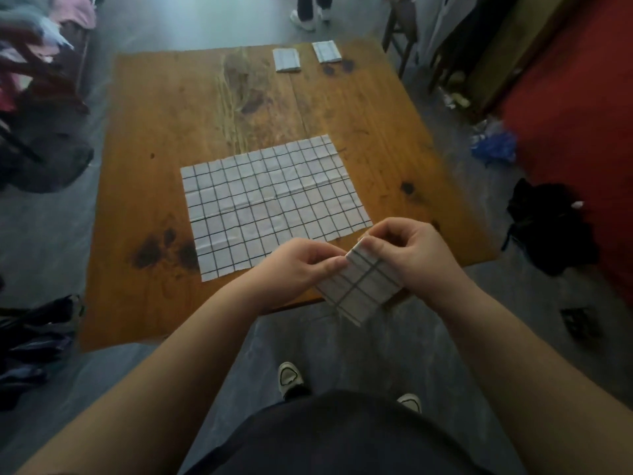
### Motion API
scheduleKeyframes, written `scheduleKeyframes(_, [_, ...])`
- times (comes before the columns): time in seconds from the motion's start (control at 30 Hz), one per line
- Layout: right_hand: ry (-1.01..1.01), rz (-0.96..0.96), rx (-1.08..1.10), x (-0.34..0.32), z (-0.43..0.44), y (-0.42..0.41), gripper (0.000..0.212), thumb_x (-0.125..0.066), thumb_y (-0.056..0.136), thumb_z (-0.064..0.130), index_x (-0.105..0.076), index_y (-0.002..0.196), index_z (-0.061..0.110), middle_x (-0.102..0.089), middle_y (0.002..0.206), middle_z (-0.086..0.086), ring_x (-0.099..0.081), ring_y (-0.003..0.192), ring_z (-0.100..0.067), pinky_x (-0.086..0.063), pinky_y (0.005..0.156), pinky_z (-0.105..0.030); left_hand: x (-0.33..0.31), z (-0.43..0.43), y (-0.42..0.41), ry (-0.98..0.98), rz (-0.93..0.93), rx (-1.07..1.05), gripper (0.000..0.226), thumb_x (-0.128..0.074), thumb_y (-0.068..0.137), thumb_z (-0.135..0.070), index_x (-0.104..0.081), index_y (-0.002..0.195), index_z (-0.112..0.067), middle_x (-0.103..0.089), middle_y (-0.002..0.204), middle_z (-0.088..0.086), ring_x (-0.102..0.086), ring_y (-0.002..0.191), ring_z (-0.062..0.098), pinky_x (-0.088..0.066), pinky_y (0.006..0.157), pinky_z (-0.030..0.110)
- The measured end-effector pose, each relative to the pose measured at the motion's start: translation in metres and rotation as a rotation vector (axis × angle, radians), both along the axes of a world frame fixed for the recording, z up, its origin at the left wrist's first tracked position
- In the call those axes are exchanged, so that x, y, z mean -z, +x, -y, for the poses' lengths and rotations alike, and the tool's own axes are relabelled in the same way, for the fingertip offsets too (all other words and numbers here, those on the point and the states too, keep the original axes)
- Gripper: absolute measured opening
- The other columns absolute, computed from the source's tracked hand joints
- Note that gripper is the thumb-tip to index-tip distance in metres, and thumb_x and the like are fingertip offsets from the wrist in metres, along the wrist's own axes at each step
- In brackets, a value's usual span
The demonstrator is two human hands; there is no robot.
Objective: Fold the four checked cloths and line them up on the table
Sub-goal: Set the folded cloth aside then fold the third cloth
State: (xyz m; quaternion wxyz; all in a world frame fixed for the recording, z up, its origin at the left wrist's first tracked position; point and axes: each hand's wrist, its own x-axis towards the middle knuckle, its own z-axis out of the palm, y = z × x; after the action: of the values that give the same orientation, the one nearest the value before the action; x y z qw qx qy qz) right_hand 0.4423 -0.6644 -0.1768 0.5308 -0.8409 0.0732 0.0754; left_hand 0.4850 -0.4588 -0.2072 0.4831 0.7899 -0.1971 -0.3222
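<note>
Table point(164, 108) holds two folded cloths point(287, 60); left hand point(301, 265) and right hand point(407, 255) pinch folded third cloth point(359, 293); next, likely: set it beside those, then fold flat cloth point(274, 204).

This looks like a cluttered, lived-in room, a home or informal back room rather than a lab or shop. A stained, knotty wooden worktop point(171, 132) stands on a dull grey floor point(51, 234). Heaps of clothing point(41, 46) pile up at the left. A black bag point(548, 231) and a crumpled blue plastic bag point(493, 145) lie on the floor beside a red surface point(582, 114) at the right. A wooden chair point(399, 25) stands beyond the far edge, near 1 person's legs point(310, 8) in white shoes.
</note>
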Motion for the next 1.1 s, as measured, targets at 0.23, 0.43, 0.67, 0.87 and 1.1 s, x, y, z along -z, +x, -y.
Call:
scheduleKeyframes(0.23, [0.087, 0.069, 0.159, 0.003, 0.094, -0.041, 0.009, -0.071, 0.092, 0.019, -0.076, 0.085, 0.02, -0.074, 0.084, 0.003, -0.07, 0.083, -0.011, -0.057, 0.073, -0.027, -0.011, 0.108, -0.027, 0.111, 0.064, 0.123, 0.028, -0.056, 0.1, -0.037, -0.071, 0.09, -0.017, -0.068, 0.078, 0.005, -0.064, 0.072, 0.019, -0.055, 0.072, 0.039])
scheduleKeyframes(0.43, [0.268, 0.146, 0.4, 0.005, 0.205, -0.087, 0.009, -0.065, 0.096, 0.012, -0.071, 0.09, 0.013, -0.07, 0.084, 0.003, -0.064, 0.076, -0.003, -0.051, 0.065, -0.017, -0.014, 0.195, -0.07, -0.112, -0.224, -0.13, 0.021, -0.057, 0.101, -0.022, -0.073, 0.105, -0.008, -0.077, 0.094, 0.006, -0.074, 0.088, 0.016, -0.057, 0.072, 0.021])
scheduleKeyframes(0.67, [0.164, -0.01, 0.256, 0.021, 0.329, -0.157, 0.013, -0.063, 0.096, 0.004, -0.063, 0.087, 0.014, -0.064, 0.07, 0.005, -0.061, 0.063, -0.005, -0.049, 0.06, -0.022, -0.008, 0.334, -0.098, -0.084, 0.023, -0.268, 0.022, -0.059, 0.1, -0.035, -0.073, 0.094, -0.019, -0.069, 0.08, -0.004, -0.062, 0.077, 0.013, -0.055, 0.073, 0.04])
scheduleKeyframes(0.87, [-0.045, -0.096, 0.186, 0.018, 0.416, -0.205, 0.008, -0.065, 0.097, 0.029, -0.071, 0.097, 0.023, -0.072, 0.086, 0.008, -0.064, 0.078, -0.002, -0.049, 0.07, -0.02, -0.015, 0.453, -0.116, 0.017, 0.31, 0.105, 0.029, -0.065, 0.096, -0.04, -0.074, 0.084, -0.015, -0.067, 0.068, 0.002, -0.054, 0.057, 0.008, -0.044, 0.058, 0.032])
scheduleKeyframes(1.1, [0.062, 0.019, 0.481, 0.017, 0.485, -0.217, 0.016, -0.062, 0.099, 0.018, -0.073, 0.088, 0.012, -0.071, 0.078, -0.008, -0.058, 0.069, -0.003, -0.045, 0.063, -0.019, -0.016, 0.551, -0.114, 0.027, 0.34, 0.337, 0.019, -0.067, 0.095, -0.031, -0.078, 0.091, -0.016, -0.07, 0.072, 0.002, -0.06, 0.062, 0.008, -0.045, 0.058, 0.022])
